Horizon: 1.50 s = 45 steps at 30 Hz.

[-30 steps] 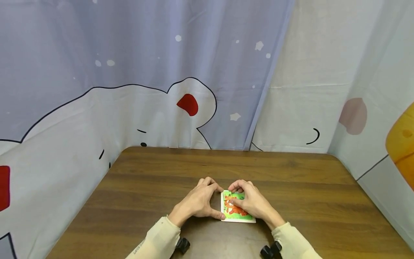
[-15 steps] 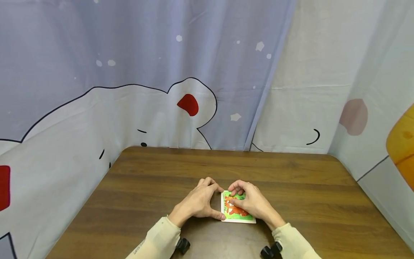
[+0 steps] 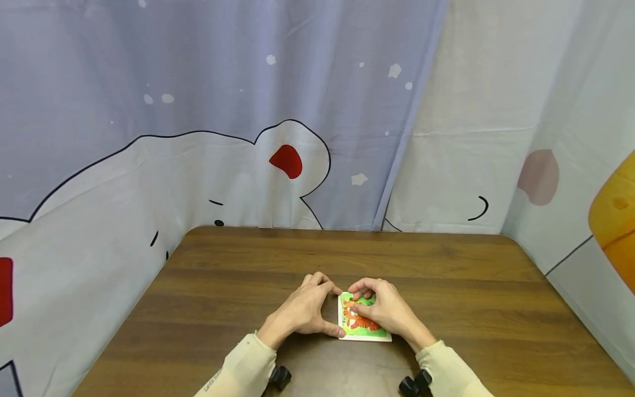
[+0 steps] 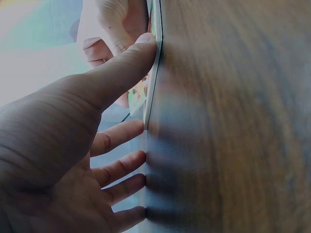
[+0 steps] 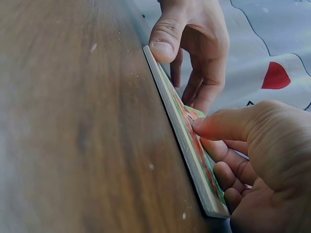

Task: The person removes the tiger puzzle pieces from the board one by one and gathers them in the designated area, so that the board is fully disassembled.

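A small square jigsaw puzzle (image 3: 364, 338) with a pale border and an orange tiger on green lies flat on the table. My left hand (image 3: 303, 310) spans its left side. The thumb presses on the near left corner, and the index fingertip is at the far left corner; the other fingertips touch the table. Over the picture, my right hand (image 3: 392, 311) pinches a green and orange puzzle piece (image 5: 195, 112) between thumb and fingers. The piece is tilted up from the board near the upper left. My right hand hides the picture's right side.
The brown wooden table (image 3: 238, 259) extends around the puzzle. Behind it and along both sides hangs a printed curtain (image 3: 208, 171). Black wrist straps (image 3: 415, 382) show at the sleeves.
The puzzle piece under my right fingers has shifted slightly near the picture's upper left. Both hands have stayed almost in place, with the left thumb still on the corner.
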Available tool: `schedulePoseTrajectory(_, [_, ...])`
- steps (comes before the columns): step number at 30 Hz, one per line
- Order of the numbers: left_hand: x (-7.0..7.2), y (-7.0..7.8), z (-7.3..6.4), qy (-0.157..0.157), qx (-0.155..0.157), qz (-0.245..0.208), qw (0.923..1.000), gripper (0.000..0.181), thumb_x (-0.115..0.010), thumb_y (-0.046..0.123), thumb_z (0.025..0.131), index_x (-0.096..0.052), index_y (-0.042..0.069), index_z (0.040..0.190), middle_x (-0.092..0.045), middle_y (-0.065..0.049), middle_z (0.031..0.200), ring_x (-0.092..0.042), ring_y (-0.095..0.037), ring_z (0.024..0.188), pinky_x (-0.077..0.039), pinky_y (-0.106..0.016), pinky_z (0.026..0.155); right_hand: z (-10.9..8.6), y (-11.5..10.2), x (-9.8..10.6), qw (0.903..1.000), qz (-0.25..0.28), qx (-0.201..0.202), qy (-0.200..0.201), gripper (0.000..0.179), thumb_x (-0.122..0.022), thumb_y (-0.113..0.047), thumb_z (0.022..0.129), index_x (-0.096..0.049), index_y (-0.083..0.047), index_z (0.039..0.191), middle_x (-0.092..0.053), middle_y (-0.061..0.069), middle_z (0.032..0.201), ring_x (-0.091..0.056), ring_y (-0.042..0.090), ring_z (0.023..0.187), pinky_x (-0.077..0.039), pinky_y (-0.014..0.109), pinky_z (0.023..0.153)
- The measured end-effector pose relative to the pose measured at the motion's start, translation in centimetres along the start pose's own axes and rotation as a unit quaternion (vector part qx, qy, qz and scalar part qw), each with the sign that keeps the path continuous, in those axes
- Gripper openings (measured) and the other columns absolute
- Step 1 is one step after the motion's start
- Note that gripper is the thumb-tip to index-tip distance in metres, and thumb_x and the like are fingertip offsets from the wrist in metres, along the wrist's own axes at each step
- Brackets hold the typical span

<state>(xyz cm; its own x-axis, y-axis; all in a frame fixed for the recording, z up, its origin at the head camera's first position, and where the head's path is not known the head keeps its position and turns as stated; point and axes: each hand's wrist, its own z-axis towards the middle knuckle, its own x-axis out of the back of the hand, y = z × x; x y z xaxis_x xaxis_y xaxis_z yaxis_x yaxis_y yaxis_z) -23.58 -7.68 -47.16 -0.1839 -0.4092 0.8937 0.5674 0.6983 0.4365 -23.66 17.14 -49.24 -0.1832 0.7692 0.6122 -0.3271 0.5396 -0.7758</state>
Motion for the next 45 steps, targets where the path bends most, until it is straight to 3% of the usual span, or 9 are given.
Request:
schedulePoseTrajectory(20, [-0.1, 0.1, 0.0, 0.003, 0.001, 0.001, 1.0, 0.088, -0.105, 0.056, 0.071, -0.072, 0.014, 0.14, -0.06, -0.006, 0.14, -0.053, -0.026, 0.128, -0.054, -0.046, 0.108, -0.4, 0.2, 2.0, 0.9987, 0.048, 0.013, -0.014, 0.025, -0.088, -0.014, 0.096, -0.08, -0.009, 0.12, -0.078, 0.0, 0.105, -0.069, 0.017, 0.098, -0.058, 0.03, 0.09])
schedulePoseTrajectory(26, [-0.1, 0.1, 0.0, 0.002, 0.002, 0.0, 1.0, 0.088, -0.105, 0.057, 0.071, -0.072, 0.013, 0.14, -0.06, -0.007, 0.14, -0.053, -0.027, 0.128, -0.053, -0.047, 0.108, -0.6, 0.3, 4.1, 0.9982, 0.06, 0.003, 0.008, 0.026, -0.088, -0.011, 0.096, -0.08, -0.007, 0.121, -0.077, 0.004, 0.105, -0.07, 0.017, 0.097, -0.058, 0.026, 0.087])
schedulePoseTrajectory(35, [-0.2, -0.1, -0.2, 0.009, 0.001, 0.0, 1.0, 0.088, -0.105, 0.057, 0.07, -0.072, 0.014, 0.14, -0.06, -0.006, 0.141, -0.053, -0.026, 0.128, -0.054, -0.047, 0.108, -1.3, 0.7, 8.6, 0.9955, 0.059, -0.004, 0.074, 0.029, -0.09, -0.011, 0.095, -0.081, -0.005, 0.122, -0.077, 0.007, 0.103, -0.069, 0.015, 0.094, -0.056, 0.027, 0.082])
schedulePoseTrajectory(45, [-0.2, 0.2, -0.2, 0.009, 0.0, 0.0, 1.0, 0.088, -0.105, 0.056, 0.07, -0.072, 0.014, 0.14, -0.06, -0.006, 0.14, -0.053, -0.026, 0.127, -0.054, -0.046, 0.107, -2.6, 1.4, 11.5, 0.9936, 0.055, -0.028, 0.094, 0.033, -0.09, -0.014, 0.095, -0.08, -0.005, 0.126, -0.077, 0.011, 0.103, -0.07, 0.015, 0.091, -0.058, 0.024, 0.078])
